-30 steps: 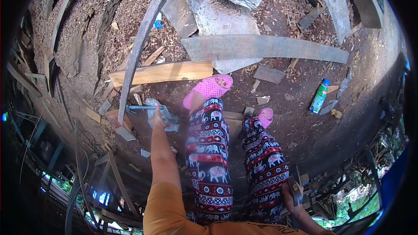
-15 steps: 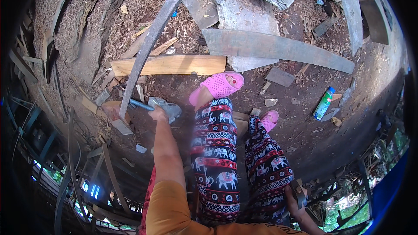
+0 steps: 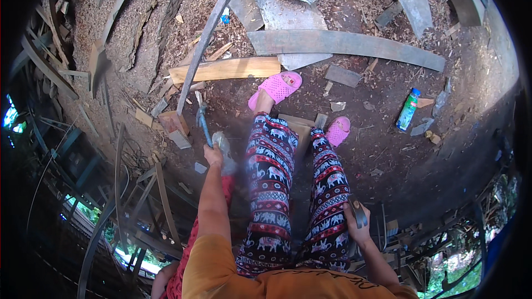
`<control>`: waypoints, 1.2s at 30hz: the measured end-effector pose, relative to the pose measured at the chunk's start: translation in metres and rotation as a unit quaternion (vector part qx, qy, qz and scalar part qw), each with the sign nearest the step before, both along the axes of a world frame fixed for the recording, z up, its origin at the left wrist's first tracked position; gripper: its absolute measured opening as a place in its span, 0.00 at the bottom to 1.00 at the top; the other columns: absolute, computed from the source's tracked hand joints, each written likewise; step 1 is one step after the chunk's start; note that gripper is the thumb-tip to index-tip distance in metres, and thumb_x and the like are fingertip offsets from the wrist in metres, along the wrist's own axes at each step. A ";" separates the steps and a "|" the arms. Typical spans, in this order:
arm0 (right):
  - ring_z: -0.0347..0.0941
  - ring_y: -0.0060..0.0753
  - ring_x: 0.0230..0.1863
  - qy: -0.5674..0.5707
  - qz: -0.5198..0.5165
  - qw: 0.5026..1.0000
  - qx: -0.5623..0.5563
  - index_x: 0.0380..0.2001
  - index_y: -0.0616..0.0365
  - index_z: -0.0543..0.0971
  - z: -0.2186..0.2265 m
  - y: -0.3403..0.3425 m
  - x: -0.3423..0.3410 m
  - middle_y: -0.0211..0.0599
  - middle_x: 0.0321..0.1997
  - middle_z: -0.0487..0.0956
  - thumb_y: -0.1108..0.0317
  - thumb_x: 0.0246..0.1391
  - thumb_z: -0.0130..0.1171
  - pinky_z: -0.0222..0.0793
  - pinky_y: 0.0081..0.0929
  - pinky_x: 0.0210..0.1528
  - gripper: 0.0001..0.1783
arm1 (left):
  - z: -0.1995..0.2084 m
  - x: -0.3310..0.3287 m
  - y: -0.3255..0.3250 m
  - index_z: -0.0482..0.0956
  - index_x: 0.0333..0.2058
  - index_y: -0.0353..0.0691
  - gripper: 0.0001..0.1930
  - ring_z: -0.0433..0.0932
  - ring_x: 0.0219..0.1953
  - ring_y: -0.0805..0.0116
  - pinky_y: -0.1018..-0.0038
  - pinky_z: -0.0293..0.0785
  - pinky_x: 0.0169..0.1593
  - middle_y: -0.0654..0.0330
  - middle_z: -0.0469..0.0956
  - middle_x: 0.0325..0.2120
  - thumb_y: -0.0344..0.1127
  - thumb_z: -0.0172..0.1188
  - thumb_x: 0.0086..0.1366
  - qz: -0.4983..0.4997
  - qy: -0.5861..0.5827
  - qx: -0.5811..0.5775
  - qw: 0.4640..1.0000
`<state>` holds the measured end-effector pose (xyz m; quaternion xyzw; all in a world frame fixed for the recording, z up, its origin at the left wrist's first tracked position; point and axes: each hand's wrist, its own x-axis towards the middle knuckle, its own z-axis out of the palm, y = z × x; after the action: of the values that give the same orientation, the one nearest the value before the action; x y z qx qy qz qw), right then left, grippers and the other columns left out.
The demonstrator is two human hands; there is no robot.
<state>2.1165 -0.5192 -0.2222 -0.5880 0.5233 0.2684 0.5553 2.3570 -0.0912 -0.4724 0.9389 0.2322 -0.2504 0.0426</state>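
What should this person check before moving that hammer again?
1. Left hand grips the blue-handled hammer: ok.
2. Hammer head clear of the pink slipper: ok.
3. Pale crumpled cloth at the grip, maybe in the way: cannot tell.
4. Right hand holds a dark curved piece firmly: cannot tell.
5. Ground free of scraps near the pale wooden plank: not ok.

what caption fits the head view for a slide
Left hand lifts a blue-handled hammer over littered dirt ground; right hand grips a dark curved object beside patterned trousers.
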 end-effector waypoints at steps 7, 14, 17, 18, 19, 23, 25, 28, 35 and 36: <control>0.80 0.50 0.34 -0.032 -0.066 0.996 -0.059 0.34 0.61 0.77 0.005 -0.020 -0.075 0.51 0.27 0.79 0.62 0.60 0.56 0.72 0.38 0.36 0.12 | 0.152 -0.018 -0.081 0.71 0.40 0.28 0.18 0.76 0.44 0.35 0.53 0.70 0.49 0.34 0.77 0.37 0.41 0.59 0.62 -0.154 0.118 -0.003 0.981; 0.78 0.59 0.40 -0.037 -0.179 0.975 -0.123 0.33 0.62 0.76 0.041 -0.045 -0.195 0.54 0.31 0.80 0.64 0.50 0.59 0.71 0.44 0.41 0.12 | 0.260 -0.045 -0.167 0.70 0.50 0.22 0.26 0.76 0.49 0.40 0.59 0.70 0.52 0.34 0.76 0.43 0.40 0.60 0.62 -0.240 0.133 0.008 0.962; 0.75 0.63 0.45 0.040 -0.192 0.976 -0.091 0.36 0.60 0.78 0.079 -0.061 -0.258 0.58 0.37 0.80 0.57 0.50 0.58 0.71 0.51 0.46 0.17 | 0.276 -0.049 -0.231 0.70 0.49 0.22 0.25 0.78 0.47 0.42 0.60 0.71 0.51 0.36 0.78 0.42 0.39 0.61 0.62 -0.313 0.140 -0.014 0.939; 0.75 0.63 0.45 0.033 -0.216 0.970 -0.102 0.36 0.60 0.78 0.096 -0.068 -0.273 0.58 0.37 0.80 0.57 0.50 0.58 0.71 0.51 0.46 0.17 | 0.269 -0.047 -0.240 0.71 0.47 0.26 0.22 0.77 0.40 0.49 0.60 0.71 0.45 0.43 0.78 0.38 0.40 0.60 0.63 -0.312 0.113 -0.023 0.943; 0.75 0.62 0.45 0.043 -0.233 0.967 -0.097 0.37 0.60 0.78 0.111 -0.075 -0.288 0.58 0.38 0.80 0.57 0.51 0.57 0.71 0.50 0.46 0.18 | 0.260 -0.045 -0.249 0.72 0.45 0.29 0.19 0.76 0.32 0.56 0.61 0.72 0.39 0.49 0.78 0.33 0.40 0.58 0.65 -0.307 0.087 -0.035 0.947; 0.75 0.60 0.48 0.076 -0.309 0.943 -0.097 0.38 0.59 0.79 0.130 -0.075 -0.366 0.56 0.41 0.80 0.55 0.53 0.55 0.71 0.48 0.50 0.19 | 0.255 -0.067 -0.340 0.72 0.46 0.30 0.18 0.78 0.34 0.57 0.62 0.73 0.37 0.50 0.78 0.34 0.40 0.57 0.66 -0.325 0.118 -0.077 0.935; 0.75 0.60 0.49 0.087 -0.339 0.928 -0.128 0.39 0.59 0.80 0.115 -0.065 -0.408 0.57 0.43 0.80 0.55 0.53 0.55 0.71 0.48 0.51 0.19 | 0.269 -0.114 -0.395 0.73 0.47 0.27 0.21 0.80 0.31 0.55 0.61 0.75 0.35 0.47 0.79 0.32 0.39 0.59 0.63 -0.306 0.141 -0.079 0.938; 0.75 0.60 0.49 0.097 -0.409 0.899 -0.126 0.40 0.60 0.81 0.100 -0.067 -0.486 0.58 0.42 0.80 0.61 0.49 0.56 0.69 0.49 0.54 0.17 | 0.319 -0.218 -0.512 0.72 0.45 0.24 0.21 0.77 0.24 0.61 0.63 0.73 0.28 0.51 0.78 0.28 0.39 0.59 0.63 -0.381 0.185 -0.050 0.904; 0.77 0.59 0.44 0.079 -0.530 0.829 -0.164 0.39 0.57 0.82 0.113 -0.081 -0.664 0.57 0.39 0.81 0.49 0.51 0.57 0.73 0.49 0.48 0.23 | 0.304 -0.362 -0.704 0.79 0.40 0.29 0.19 0.82 0.40 0.49 0.59 0.75 0.41 0.44 0.81 0.32 0.41 0.55 0.59 -0.547 0.233 -0.020 0.804; 0.77 0.59 0.44 0.087 -0.557 0.810 -0.159 0.39 0.57 0.82 0.116 -0.085 -0.691 0.57 0.39 0.81 0.49 0.51 0.57 0.73 0.49 0.48 0.23 | 0.302 -0.389 -0.728 0.79 0.40 0.29 0.19 0.82 0.40 0.49 0.59 0.75 0.41 0.44 0.81 0.32 0.41 0.55 0.59 -0.573 0.236 -0.011 0.784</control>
<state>1.4257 -0.6047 -0.1065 -0.2500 0.8427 -0.1238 0.4604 1.9681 -0.8191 -0.1705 0.8099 -0.3489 -0.4453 -0.1550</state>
